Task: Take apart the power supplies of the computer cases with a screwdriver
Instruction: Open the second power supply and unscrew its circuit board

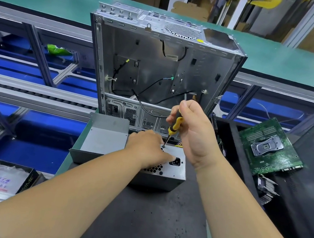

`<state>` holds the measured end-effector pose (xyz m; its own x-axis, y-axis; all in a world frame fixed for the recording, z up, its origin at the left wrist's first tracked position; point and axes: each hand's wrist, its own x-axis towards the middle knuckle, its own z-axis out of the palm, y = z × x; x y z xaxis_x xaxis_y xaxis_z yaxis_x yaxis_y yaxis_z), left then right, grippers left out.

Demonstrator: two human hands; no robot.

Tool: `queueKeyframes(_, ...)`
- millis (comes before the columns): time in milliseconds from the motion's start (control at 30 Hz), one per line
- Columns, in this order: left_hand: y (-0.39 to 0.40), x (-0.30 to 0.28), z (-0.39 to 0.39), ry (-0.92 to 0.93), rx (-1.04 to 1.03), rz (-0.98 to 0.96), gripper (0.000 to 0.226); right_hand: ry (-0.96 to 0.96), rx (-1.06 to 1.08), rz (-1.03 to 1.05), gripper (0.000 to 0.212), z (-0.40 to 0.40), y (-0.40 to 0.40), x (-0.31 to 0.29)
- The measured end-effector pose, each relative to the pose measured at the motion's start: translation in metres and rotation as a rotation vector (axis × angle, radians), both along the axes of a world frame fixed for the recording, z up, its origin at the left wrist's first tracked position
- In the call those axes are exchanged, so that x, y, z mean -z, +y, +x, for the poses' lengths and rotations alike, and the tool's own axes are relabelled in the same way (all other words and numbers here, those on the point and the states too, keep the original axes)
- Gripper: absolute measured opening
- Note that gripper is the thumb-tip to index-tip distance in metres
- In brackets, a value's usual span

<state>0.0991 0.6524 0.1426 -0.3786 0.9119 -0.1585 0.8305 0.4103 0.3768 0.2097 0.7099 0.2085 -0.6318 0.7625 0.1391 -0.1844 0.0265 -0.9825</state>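
Note:
A grey metal power supply [173, 171] lies on the black mat [148, 218], its face with the socket and honeycomb vent turned up. My left hand [146, 147] rests on top of it, fingers curled over the far edge. My right hand [192, 132] grips a yellow and black screwdriver [174, 126], held nearly upright with its tip on a screw at the unit's far top corner. Behind it stands an open, gutted computer case [159, 66] with loose black cables inside.
A loose grey metal cover [100, 141] lies left of the power supply. A green motherboard [269, 146] and a heatsink [265, 188] lie in a black bin at the right. A cardboard box with a plastic bag [2, 178] sits at lower left. A green conveyor runs behind.

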Motion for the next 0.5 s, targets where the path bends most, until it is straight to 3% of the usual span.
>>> queueKeyframes(200, 0.006, 0.000, 0.003, 0.035, 0.010, -0.016, 0.067, 0.093, 0.087, -0.079, 0.035, -0.002, -0.001, -0.001)
queueKeyframes(333, 0.007, -0.001, 0.005, 0.077, 0.037, -0.016, 0.055, 0.131, 0.040, -0.084, 0.052, -0.013, -0.005, -0.001)
queueKeyframes(500, 0.007, 0.004, 0.004, 0.078, 0.040, -0.015, 0.049, 0.048, 0.046, -0.040, 0.022, -0.016, -0.001, -0.002)
